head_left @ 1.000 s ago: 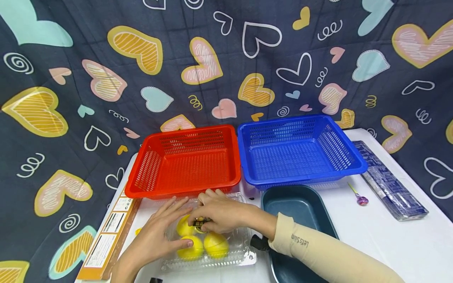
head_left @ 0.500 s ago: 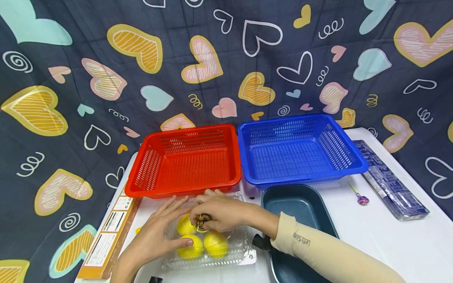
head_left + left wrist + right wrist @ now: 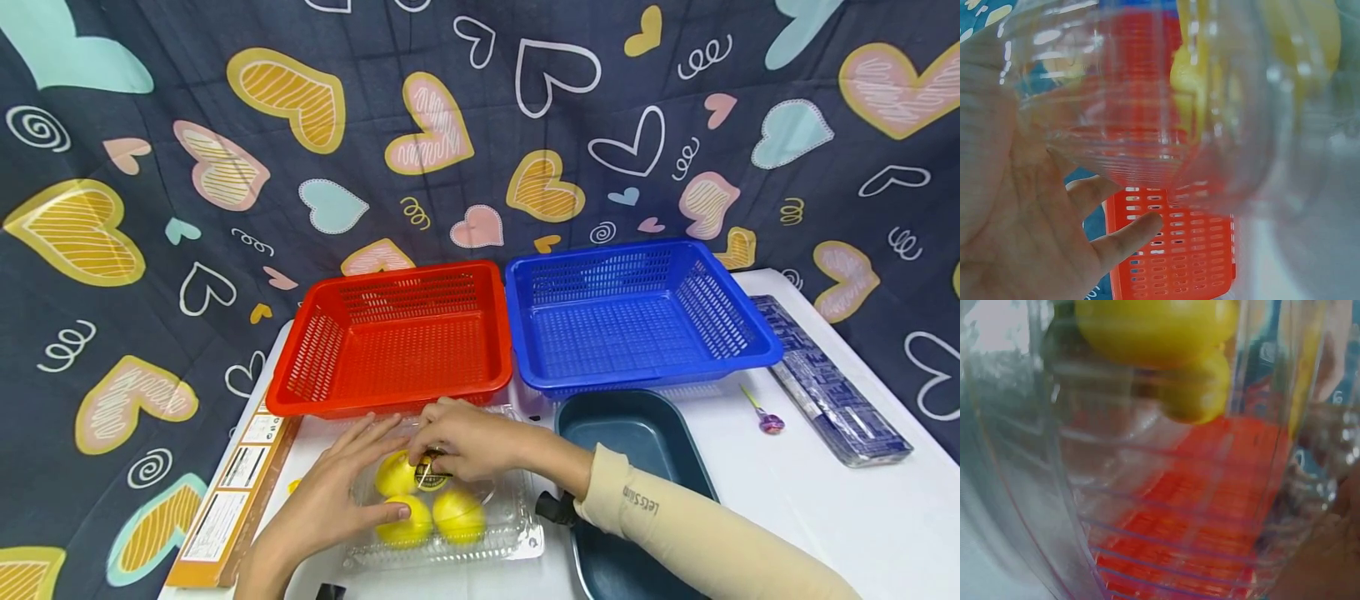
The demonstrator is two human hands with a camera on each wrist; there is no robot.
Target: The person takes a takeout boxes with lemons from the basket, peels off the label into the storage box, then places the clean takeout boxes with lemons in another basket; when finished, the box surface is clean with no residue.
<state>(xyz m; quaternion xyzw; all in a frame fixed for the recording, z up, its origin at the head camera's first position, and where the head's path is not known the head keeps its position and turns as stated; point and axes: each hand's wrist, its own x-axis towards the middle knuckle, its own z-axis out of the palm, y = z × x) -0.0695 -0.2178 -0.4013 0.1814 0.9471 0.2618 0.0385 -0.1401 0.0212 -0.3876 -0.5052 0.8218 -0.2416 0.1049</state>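
A clear plastic clamshell box [image 3: 516, 533] lies closed on the table, with yellow lemon-like fruits [image 3: 459, 515] visible through its lid. My left hand [image 3: 330, 496] rests along the box's left side, fingers spread and thumb over the lid. In the left wrist view its fingers [image 3: 1125, 240] lie beside the clear plastic wall. On top of the lid is a round black-and-gold sticker [image 3: 430, 475]. My right hand [image 3: 472, 446] holds the sticker between curled forefinger and thumb, partly covering it. Through the plastic, the right wrist view shows yellow fruit [image 3: 1154, 331], blurred.
Behind the box stand a red basket [image 3: 412, 358] and a blue basket [image 3: 607, 333]. A dark teal tray [image 3: 630, 425] sits under the right forearm. An orange carton [image 3: 232, 500] lies left; a lollipop [image 3: 770, 422] and a blue wrapped pack [image 3: 832, 383] lie right.
The sticker was tilted edge-on in the right fingers and now shows its round face, lying flatter against the lid. The right hand has shifted slightly; the left hand stays put.
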